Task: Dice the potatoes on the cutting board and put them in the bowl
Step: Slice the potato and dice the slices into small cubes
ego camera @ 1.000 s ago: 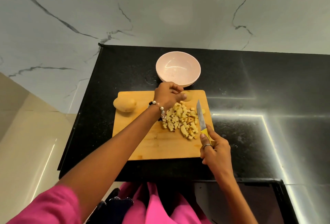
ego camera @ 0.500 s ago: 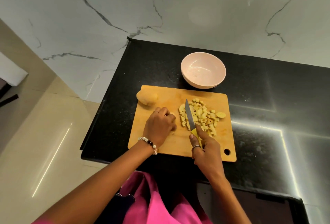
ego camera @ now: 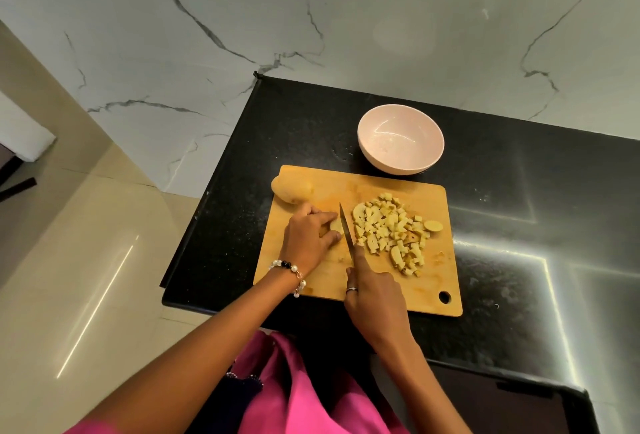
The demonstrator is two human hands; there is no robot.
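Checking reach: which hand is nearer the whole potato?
Left hand, just below the whole potato; right hand sits farther, lower right, holding the knife.

Pale pink bowl (ego camera: pixel 400 138), speckled black counter (ego camera: pixel 519 212), grey-veined white marble wall (ego camera: pixel 311 18)

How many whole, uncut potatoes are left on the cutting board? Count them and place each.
1. The whole potato lies at the cutting board's far left corner, overhanging its edge. The left hand holds only a small potato piece, and may hide more.
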